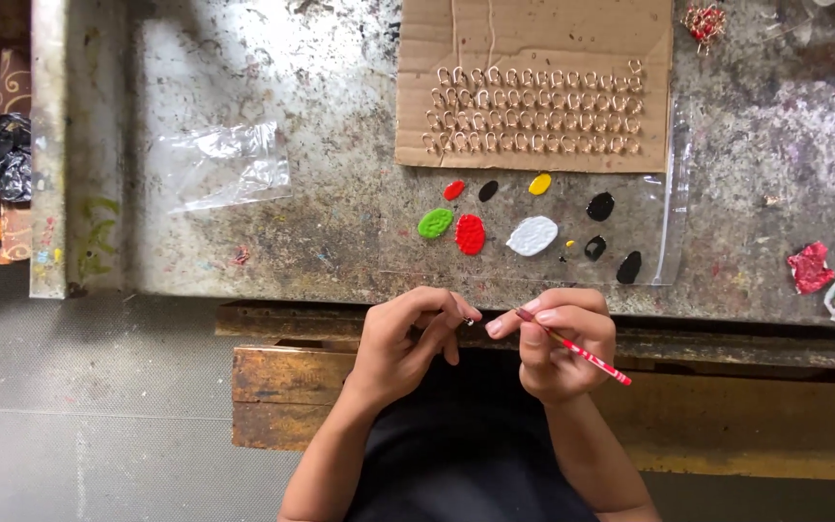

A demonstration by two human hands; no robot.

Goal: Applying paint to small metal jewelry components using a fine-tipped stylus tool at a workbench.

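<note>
My left hand point(406, 340) pinches a tiny metal piece point(471, 321) between thumb and fingertips, just below the workbench's front edge. My right hand point(559, 340) grips a thin red stick point(587, 356), likely a fine brush, whose tip points at that small piece. Both hands nearly touch. On a clear plastic sheet point(671, 203) on the bench lie blobs of paint: green point(435, 223), red point(470, 234), white point(532, 235), yellow point(539, 184) and black point(600, 206). Behind them a cardboard sheet point(533, 39) carries rows of several small golden rings point(533, 111).
The stained workbench point(331, 222) holds a crumpled clear bag point(229, 164) at left and red and white crumpled scraps point(811, 268) at right. A red and gold wire cluster point(704, 21) lies at the back right. A black bag point(0, 155) sits at far left. A wooden ledge point(282, 372) runs under my hands.
</note>
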